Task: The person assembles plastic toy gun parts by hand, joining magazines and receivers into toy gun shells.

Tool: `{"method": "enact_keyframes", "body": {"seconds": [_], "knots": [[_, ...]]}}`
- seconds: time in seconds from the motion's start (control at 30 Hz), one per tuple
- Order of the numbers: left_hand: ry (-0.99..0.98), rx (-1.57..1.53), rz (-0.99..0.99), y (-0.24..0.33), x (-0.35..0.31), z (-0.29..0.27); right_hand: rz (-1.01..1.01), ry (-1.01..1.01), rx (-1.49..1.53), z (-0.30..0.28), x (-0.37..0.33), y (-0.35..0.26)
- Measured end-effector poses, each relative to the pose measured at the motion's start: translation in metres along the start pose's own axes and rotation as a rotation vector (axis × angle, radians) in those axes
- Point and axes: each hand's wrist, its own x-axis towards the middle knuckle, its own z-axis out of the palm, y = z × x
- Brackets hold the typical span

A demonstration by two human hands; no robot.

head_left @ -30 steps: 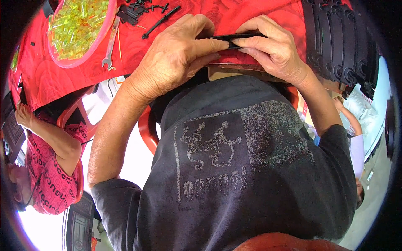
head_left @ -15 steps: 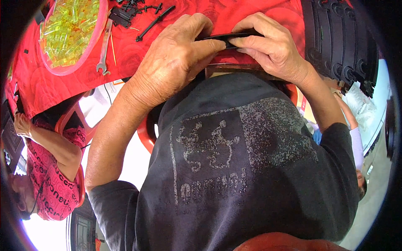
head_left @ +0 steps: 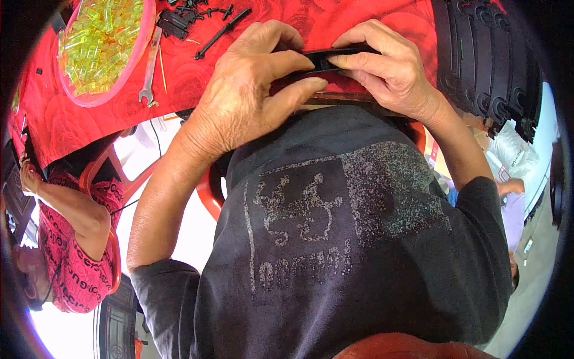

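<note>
Bright daylight, sharp centre, fisheye bending, dark rim (blown-out lower left)

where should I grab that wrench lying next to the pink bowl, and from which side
Grip the wrench by its bare middle shaft, coming straight down from above. It lies flat on the red cloth with the pink bowl tight against one side, so pinch across the shaft's narrow width.
</note>
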Motion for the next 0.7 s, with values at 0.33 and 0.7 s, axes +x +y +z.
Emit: {"method": "enact_keyframes", "body": {"seconds": [0.33, 0.7], "knots": [[0.267, -0.066, -0.260, 0.018, 0.010, 0.018, 0.017, 0.036, -0.027, 0.003, 0.000, -0.001], [-0.020, 0.049, -0.423, 0.037, 0.039, -0.011, 0.013, 0.060, -0.060, 0.002, -0.002, -0.003]]}}
